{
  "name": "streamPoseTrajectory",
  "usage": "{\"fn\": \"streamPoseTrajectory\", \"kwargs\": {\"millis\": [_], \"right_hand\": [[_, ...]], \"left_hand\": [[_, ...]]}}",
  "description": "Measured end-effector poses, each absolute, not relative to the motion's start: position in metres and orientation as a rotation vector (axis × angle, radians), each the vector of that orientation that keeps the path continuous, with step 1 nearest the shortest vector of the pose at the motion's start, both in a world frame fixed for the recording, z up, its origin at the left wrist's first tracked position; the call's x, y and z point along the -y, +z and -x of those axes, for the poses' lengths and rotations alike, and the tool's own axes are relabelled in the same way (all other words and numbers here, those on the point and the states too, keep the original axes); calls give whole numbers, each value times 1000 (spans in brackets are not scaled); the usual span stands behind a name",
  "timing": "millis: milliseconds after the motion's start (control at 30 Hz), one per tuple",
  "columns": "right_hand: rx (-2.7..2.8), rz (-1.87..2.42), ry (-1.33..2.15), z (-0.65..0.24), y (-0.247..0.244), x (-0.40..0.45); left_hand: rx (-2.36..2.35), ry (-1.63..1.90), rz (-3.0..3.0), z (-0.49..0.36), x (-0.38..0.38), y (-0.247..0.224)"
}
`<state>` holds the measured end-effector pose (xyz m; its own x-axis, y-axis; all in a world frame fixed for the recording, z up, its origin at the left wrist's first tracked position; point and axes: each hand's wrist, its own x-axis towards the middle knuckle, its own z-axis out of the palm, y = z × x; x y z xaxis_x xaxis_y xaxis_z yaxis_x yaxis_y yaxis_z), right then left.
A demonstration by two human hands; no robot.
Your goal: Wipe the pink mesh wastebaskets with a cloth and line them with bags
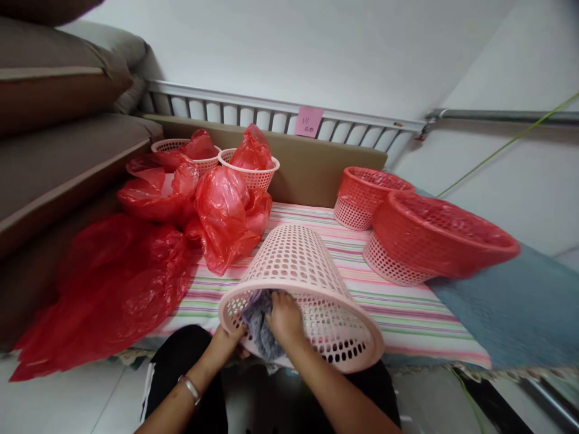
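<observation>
A pale pink perforated plastic wastebasket (294, 253) lies on its side, its wide mouth facing me. My left hand (235, 340) grips the basket's rim at the lower left, with the fingers partly hidden beneath it. Inside the mouth, my right hand (284, 316) is closed on a grey-blue cloth (260, 325), pressed against the inner left wall. Part of the cloth hangs out over the rim toward me.
Two baskets lined with red bags (362, 196) (434, 241) stand at the right. At the left, red plastic bags (226, 211) lie before two more pink baskets (248, 172) (185, 147). A striped cloth (389, 322) covers the surface. Cushions (58, 144) and a radiator (266, 114) border it.
</observation>
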<state>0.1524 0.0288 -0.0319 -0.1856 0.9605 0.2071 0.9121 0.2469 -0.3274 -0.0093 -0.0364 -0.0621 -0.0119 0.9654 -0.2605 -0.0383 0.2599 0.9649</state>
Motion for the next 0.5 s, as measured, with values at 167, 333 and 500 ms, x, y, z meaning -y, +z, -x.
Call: {"fn": "streamPoseTrajectory", "kwargs": {"millis": [167, 333, 500], "right_hand": [[2392, 1696, 175, -153, -45, 31], [2404, 1642, 121, -156, -34, 4], [2209, 1580, 105, -142, -17, -62]], "left_hand": [[-1269, 1192, -1103, 9, 31, -51], [-1279, 1293, -1165, 17, 39, -43], [-1510, 1302, -1175, 41, 52, -42]]}}
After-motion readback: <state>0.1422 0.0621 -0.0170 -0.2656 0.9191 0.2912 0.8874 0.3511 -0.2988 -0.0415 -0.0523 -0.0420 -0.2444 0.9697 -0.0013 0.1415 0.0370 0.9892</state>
